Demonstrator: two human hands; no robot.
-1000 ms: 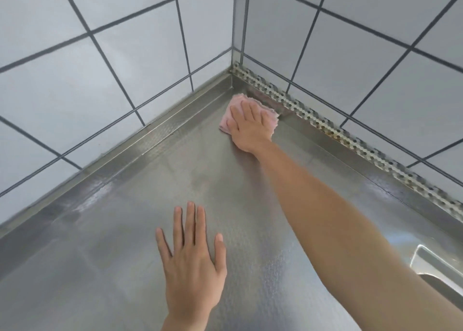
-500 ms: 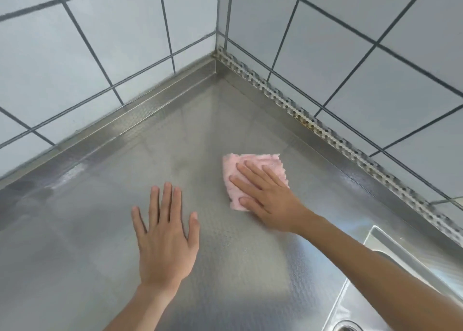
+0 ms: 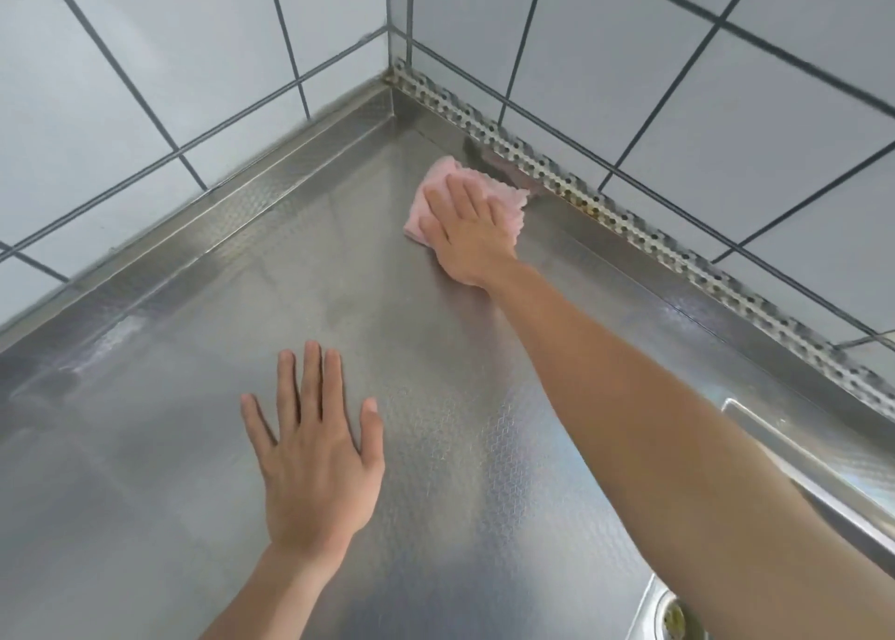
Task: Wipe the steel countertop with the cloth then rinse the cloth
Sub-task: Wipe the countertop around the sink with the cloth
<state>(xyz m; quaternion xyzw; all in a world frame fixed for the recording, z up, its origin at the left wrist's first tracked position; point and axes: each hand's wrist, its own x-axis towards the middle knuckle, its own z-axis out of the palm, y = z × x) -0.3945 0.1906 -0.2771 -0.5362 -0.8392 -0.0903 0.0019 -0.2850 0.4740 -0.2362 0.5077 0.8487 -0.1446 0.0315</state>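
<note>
A pink cloth [image 3: 511, 197] lies flat on the steel countertop [image 3: 193, 426], far out near the raised back edge. My right hand [image 3: 467, 230] presses down on the cloth with the fingers spread over it and the arm stretched out. My left hand [image 3: 315, 450] rests palm down on the bare steel nearer to me, fingers apart, holding nothing. The cloth's near part is hidden under my right hand.
White tiled walls [image 3: 145, 82] meet in a corner at the back. A perforated metal strip [image 3: 629, 220] runs along the right wall's base. A sink [image 3: 818, 499] with its drain [image 3: 675, 617] opens at the lower right.
My right hand has pushed the cloth away from me, from the middle of the counter out towards the back edge by the right wall. My left hand has stayed flat on the steel.
</note>
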